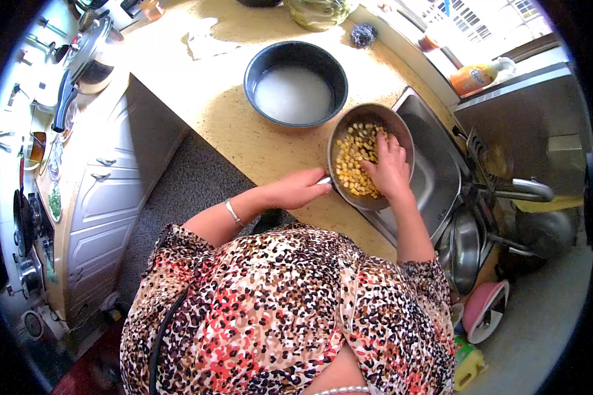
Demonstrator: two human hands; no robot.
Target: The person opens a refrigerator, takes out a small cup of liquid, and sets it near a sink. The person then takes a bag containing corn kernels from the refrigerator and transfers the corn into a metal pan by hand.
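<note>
From the head view, the left hand [296, 189] pinched the near rim of the bowl [370, 157], which sat on the surface [244, 125] at the sink's [435, 178] edge. The right hand [389, 168] lay inside it, its grip spread loosely over the kernels [354, 161]. This looked like rinsing or sorting; the next move would call for a steady bowl, with the rice pot [295, 82] just beyond.

A round metal pan [402, 131], right of the frame's centre, sits tilted on the sink's edge, holding yellow corn kernels [352, 161] heaped along its left side.
</note>
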